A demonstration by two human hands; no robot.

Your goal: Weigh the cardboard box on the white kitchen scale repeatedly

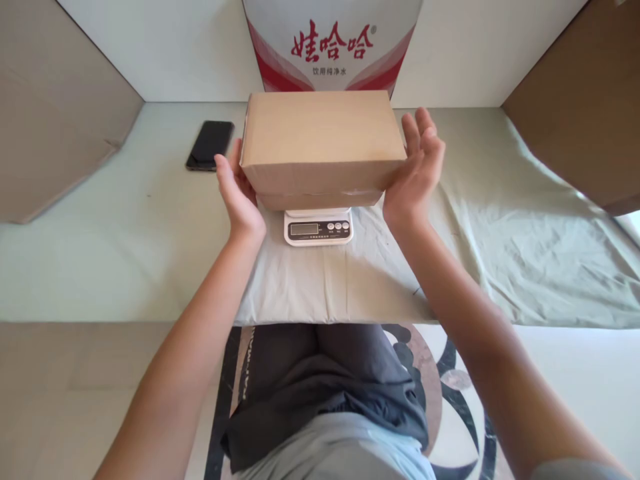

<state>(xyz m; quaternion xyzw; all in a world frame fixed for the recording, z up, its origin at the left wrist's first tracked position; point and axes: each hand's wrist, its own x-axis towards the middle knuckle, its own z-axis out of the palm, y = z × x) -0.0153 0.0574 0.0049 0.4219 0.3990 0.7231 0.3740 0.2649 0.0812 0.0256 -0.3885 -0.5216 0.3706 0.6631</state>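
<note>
A brown box [320,127] is in the middle of the table [125,267], right over a little white scale [319,237]. It hides the far part of the scale, so I can't tell if it sits on it or is held up just above. The left hand [243,200] is at the box's left end, with its thumb up. The right hand [415,177] is at the right end, with its fingers straight and pointing up. I can't tell if the hands grip the box or just touch it. A black phone [211,145] lies flat near the box, on its left. At the far side stands a white and red box [333,50] with red writing. A pale green cloth [500,233] covers the table.
</note>
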